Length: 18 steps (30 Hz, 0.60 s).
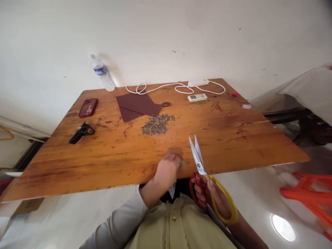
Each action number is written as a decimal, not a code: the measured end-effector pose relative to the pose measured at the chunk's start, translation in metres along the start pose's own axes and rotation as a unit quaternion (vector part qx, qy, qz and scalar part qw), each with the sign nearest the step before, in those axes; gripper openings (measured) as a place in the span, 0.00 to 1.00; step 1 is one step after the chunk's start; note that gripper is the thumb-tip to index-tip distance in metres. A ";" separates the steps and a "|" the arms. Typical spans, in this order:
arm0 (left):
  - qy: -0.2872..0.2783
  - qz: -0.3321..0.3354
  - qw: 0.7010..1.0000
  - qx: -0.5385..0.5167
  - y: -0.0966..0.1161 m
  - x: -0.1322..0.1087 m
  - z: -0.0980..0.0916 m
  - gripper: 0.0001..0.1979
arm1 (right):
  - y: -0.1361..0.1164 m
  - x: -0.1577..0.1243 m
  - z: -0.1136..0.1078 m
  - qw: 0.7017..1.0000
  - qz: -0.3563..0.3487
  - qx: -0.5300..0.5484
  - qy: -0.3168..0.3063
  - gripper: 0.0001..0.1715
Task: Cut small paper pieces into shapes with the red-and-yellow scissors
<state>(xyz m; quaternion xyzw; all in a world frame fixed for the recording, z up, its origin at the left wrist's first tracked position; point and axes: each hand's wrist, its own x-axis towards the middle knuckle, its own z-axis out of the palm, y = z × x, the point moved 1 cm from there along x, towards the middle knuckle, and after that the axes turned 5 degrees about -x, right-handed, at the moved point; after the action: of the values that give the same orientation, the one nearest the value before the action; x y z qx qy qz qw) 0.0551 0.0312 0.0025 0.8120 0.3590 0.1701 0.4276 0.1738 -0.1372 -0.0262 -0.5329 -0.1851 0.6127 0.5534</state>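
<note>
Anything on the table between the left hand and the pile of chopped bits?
Nothing visible. Bare wood runs from the left hand to the pile. The scissors in the right hand lie to the right of that line.

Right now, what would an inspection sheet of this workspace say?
Surface: wooden table, stained, scattered crumbs.
Job's things: scissors, blades slightly apart; pile of chopped dried bits.
Clutter: brown sheets, water bottle, maroon case, black tool, white remote.
Grips: left hand blurred, fingers curled at near edge; right hand holds scissors.
Cables: white cable looped along far edge.
Surroundings: white wall, orange plastic item on the right.
</note>
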 end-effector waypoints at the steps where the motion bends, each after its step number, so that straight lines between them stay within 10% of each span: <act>1: 0.018 -0.007 1.000 0.011 -0.003 0.014 -0.008 0.13 | -0.002 0.001 0.000 1.000 -0.002 0.000 -0.006 0.41; 6: 0.179 -0.031 0.977 0.113 -0.014 0.041 -0.033 0.10 | -0.005 0.001 -0.009 0.999 -0.012 0.027 -0.032 0.35; 12: -0.036 0.050 0.997 0.057 0.006 0.024 0.025 0.10 | -0.008 -0.001 -0.021 0.999 -0.017 0.037 -0.017 0.37; 18: 0.200 -0.029 0.961 0.188 -0.004 0.082 -0.027 0.12 | -0.009 0.001 -0.011 0.999 -0.017 0.026 -0.022 0.35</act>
<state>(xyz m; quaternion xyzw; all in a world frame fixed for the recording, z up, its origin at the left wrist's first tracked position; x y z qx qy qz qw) 0.0942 0.1079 0.0120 0.8167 0.4857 0.2460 0.1913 0.1872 -0.1374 -0.0232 -0.5014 -0.1903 0.6191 0.5737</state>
